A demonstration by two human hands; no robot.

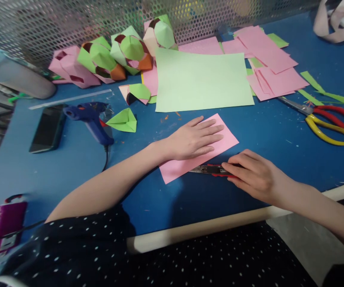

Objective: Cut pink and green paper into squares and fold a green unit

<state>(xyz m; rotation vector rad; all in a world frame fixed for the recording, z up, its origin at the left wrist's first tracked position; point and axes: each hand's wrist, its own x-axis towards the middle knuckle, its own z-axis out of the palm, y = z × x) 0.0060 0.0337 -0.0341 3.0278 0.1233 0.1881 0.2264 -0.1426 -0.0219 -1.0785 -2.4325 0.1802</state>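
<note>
My left hand [194, 139] lies flat with fingers stretched across a pink strip of paper [172, 171], pressing it to the blue table. The strip lies slanted, its upper right end and lower left corner showing past the hand. My right hand [251, 175] is wrapped round a red and black utility knife [215, 170]. The knife's metal front end points left and reaches the lower edge of the pink paper; whether it is under or against that edge I cannot tell. Just beyond my left hand lies a large pale green sheet [202, 81].
Red and yellow scissors [330, 123] lie at right, near pink sheets [279, 79]. A blue glue gun [91, 117], a phone [48, 129] and a folded green piece [124, 120] are at left. Folded paper shapes [100, 59] line the perforated metal screen [196, 20].
</note>
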